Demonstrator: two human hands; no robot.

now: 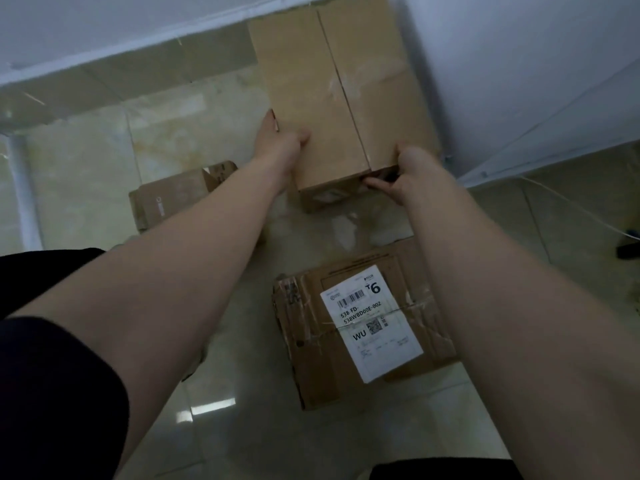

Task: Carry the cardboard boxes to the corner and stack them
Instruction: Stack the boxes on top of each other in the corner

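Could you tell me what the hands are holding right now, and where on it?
Both hands, left and right, grip the plain cardboard box at its near end.

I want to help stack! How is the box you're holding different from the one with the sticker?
The plain box is gripped by the left hand and right hand, by the corner; the sticker box lies untouched on the floor. The plain box has a smooth top; the sticker box has a white label and crinkled tape. Both are brown cardboard.

3 cardboard boxes (341, 91); 2 hands (412, 174)
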